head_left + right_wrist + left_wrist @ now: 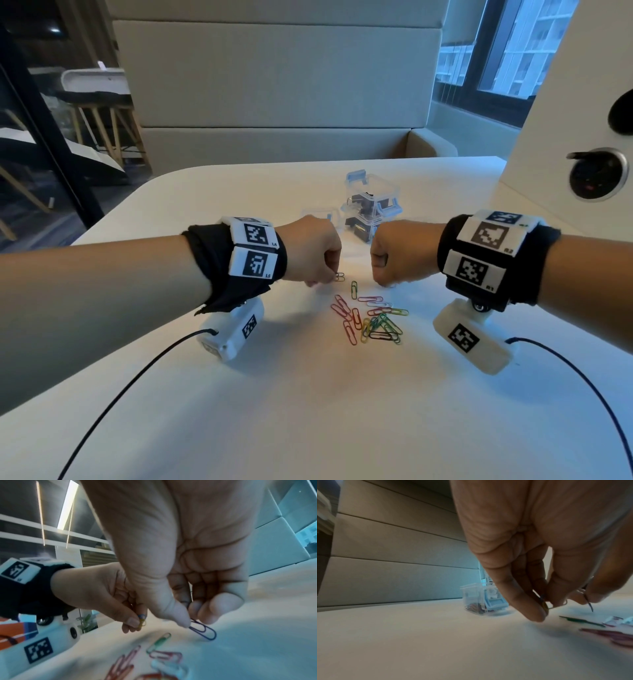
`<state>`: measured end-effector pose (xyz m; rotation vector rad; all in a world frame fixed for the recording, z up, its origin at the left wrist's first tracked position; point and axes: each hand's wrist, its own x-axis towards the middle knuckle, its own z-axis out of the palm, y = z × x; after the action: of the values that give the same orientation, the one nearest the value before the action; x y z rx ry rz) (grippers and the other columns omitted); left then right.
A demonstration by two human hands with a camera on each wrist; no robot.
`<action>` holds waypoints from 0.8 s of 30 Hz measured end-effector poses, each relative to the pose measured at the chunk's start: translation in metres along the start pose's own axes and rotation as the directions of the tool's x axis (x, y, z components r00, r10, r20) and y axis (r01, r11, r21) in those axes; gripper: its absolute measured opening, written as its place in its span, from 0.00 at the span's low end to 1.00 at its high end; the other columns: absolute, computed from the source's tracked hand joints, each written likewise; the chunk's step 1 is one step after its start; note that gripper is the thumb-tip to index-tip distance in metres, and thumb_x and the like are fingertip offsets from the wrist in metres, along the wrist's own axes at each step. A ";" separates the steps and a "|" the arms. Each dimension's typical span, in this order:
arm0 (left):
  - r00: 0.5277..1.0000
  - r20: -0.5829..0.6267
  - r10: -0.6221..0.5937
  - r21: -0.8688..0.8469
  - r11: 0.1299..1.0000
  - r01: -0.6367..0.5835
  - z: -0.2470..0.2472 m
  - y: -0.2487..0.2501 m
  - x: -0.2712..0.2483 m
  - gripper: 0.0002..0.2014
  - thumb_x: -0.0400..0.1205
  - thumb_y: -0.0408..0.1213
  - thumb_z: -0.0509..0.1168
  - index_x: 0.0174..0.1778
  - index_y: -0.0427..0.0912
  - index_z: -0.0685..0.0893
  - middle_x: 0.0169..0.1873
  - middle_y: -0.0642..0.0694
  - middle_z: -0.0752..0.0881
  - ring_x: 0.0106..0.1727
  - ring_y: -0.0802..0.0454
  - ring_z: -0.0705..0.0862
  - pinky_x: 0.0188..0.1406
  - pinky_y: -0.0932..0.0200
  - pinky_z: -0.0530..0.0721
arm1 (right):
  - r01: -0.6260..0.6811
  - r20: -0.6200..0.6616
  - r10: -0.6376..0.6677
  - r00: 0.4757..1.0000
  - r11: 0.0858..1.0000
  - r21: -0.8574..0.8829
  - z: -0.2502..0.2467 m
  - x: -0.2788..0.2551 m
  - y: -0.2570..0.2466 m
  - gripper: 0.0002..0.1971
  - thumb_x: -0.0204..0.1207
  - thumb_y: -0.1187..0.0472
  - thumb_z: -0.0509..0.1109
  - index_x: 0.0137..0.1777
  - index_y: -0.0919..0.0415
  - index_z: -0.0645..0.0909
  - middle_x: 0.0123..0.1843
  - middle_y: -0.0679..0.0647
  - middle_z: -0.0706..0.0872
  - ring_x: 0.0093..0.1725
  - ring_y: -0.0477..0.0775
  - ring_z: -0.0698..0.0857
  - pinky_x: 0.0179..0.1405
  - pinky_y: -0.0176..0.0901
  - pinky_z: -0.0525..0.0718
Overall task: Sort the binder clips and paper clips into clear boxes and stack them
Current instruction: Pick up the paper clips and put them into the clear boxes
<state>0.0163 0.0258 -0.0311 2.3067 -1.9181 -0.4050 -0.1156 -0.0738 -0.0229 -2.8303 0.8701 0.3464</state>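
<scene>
Many paper clips (370,317) are left loose on the table (308,411) near the stacked boxes (368,209), while one is pinched by the left hand (313,251) and a blue clip (204,630) by the right hand (399,253).

Three clear boxes (371,202), two hands (313,251).

Left hand (539,547) pinches paper clips (545,605) just above the tabletop (419,642); behind, a clear box (474,599) holds coloured clips.
</scene>
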 end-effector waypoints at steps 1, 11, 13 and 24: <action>0.999 -0.032 -0.012 -0.013 1.000 0.011 -0.004 -0.002 0.000 0.03 0.78 0.33 0.69 0.40 0.41 0.87 0.32 0.46 0.89 0.30 0.57 0.85 0.32 0.67 0.81 | 0.018 -0.030 -0.017 0.999 0.999 0.033 -0.004 0.001 -0.001 0.08 0.72 0.64 0.68 0.36 0.68 0.85 0.32 0.57 0.89 0.26 0.48 0.81 0.30 0.37 0.82; 0.886 -0.342 -0.313 -0.229 0.942 0.244 -0.046 -0.021 0.030 0.08 0.77 0.33 0.69 0.41 0.33 0.91 0.35 0.40 0.92 0.39 0.47 0.92 0.51 0.52 0.89 | 0.102 -0.394 0.080 0.916 0.901 0.421 -0.045 0.041 -0.035 0.11 0.76 0.72 0.64 0.48 0.71 0.88 0.38 0.61 0.93 0.30 0.50 0.88 0.48 0.46 0.90; 0.881 -0.314 -0.355 -0.300 0.917 0.263 -0.048 -0.023 0.037 0.07 0.76 0.32 0.70 0.42 0.31 0.91 0.37 0.38 0.93 0.42 0.46 0.93 0.53 0.51 0.89 | 0.083 -0.395 0.100 0.913 0.903 0.421 -0.047 0.055 -0.041 0.09 0.75 0.73 0.67 0.50 0.71 0.88 0.42 0.63 0.93 0.36 0.54 0.91 0.48 0.50 0.91; 0.997 -0.079 0.004 -0.037 0.999 -0.007 -0.023 -0.015 0.014 0.07 0.76 0.35 0.70 0.47 0.40 0.92 0.31 0.49 0.88 0.27 0.59 0.82 0.35 0.71 0.84 | 0.093 -0.105 -0.069 0.992 0.964 0.249 -0.032 0.033 -0.022 0.08 0.72 0.69 0.73 0.48 0.64 0.91 0.40 0.59 0.93 0.34 0.53 0.91 0.41 0.42 0.91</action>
<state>0.0389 0.0129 -0.0143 2.2587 -1.8636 -0.3414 -0.0712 -0.0809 0.0011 -2.6507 0.7528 0.0819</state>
